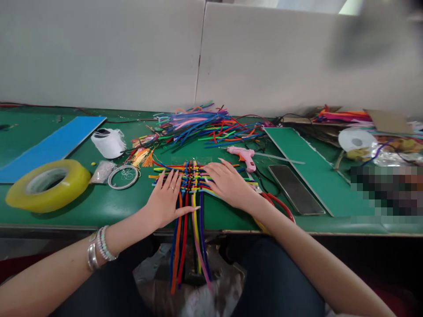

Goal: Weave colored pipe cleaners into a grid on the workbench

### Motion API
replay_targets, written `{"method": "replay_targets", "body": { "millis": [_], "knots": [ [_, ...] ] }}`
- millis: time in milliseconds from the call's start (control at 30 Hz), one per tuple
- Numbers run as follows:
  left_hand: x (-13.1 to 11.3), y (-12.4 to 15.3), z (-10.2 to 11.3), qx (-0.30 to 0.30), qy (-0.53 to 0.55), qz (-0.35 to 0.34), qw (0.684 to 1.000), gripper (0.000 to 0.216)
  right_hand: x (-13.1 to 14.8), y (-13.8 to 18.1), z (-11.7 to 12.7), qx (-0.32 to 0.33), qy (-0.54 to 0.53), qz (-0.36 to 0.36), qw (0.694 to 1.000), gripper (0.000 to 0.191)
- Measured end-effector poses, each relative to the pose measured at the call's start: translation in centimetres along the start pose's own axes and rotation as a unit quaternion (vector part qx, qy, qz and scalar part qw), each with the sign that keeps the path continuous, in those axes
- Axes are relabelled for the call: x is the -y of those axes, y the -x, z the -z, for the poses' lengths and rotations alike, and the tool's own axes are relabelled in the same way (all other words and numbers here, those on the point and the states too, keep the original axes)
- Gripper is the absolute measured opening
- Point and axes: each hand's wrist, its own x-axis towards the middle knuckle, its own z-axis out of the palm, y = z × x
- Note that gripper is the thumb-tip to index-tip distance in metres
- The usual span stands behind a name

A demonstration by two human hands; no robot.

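A woven patch of coloured pipe cleaners (191, 176) lies flat on the green tabletop, its long loose ends hanging over the front edge. Spread flat on its left side is my left hand (167, 198), fingers pointing away and thumb stretched across the strands. My right hand (229, 182) rests on the right side of the weave, fingers extended and partly over the crosswise strands. Just beyond that hand lies a pink glue gun (243, 156) with a clear stick in its back. Red-handled pliers (279, 204) are partly hidden by my right forearm.
Behind the weave is a heap of loose pipe cleaners (205, 125). To the left sit a yellow tape roll (71, 191), a white roll (109, 143), a wire coil (123, 177) and a blue board (62, 143). A phone (297, 189) and a green board (313, 167) lie right.
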Motion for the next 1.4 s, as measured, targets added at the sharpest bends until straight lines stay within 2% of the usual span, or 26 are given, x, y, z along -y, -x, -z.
{"method": "replay_targets", "body": {
  "millis": [167,333,467,633,733,967,1100,1267,1400],
  "knots": [
    [-0.3,-0.2,-0.4,0.004,0.009,-0.003,1.0,0.099,1.5,-0.1,-1.5,0.035,-0.066,0.052,0.996,0.062],
    [0.1,-0.4,-0.6,-0.004,0.038,-0.02,0.999,0.093,1.1,0.0,-2.8,0.086,-0.149,0.041,0.984,0.065],
    [2.2,-0.7,0.3,0.069,0.071,-0.076,0.992,0.086,0.4,-0.1,-2.9,0.105,-0.177,0.048,0.977,0.067],
    [5.3,-2.0,2.0,0.182,0.122,-0.145,0.965,0.073,-0.1,-0.3,-2.5,0.122,-0.191,0.058,0.972,0.066],
    [6.3,-2.7,2.3,0.206,0.135,-0.168,0.954,0.065,-0.1,-0.5,-2.2,0.135,-0.191,0.053,0.971,0.065],
    [7.4,-3.3,2.1,0.17,0.142,-0.216,0.951,0.048,-0.6,-0.8,-2.2,0.145,-0.19,0.065,0.969,0.055],
    [8.0,-3.6,2.5,0.151,0.141,-0.216,0.954,0.048,-1.1,-0.8,-2.5,0.137,-0.16,0.089,0.973,0.055],
    [6.8,-2.5,3.5,0.087,0.082,-0.127,0.985,0.064,-1.2,-0.5,-2.5,0.058,-0.074,0.084,0.992,0.063],
    [4.4,-1.3,3.7,0.086,-0.032,-0.066,0.994,0.046,-0.9,-0.4,-2.4,0.032,-0.009,0.092,0.995,0.063]
  ]
}}
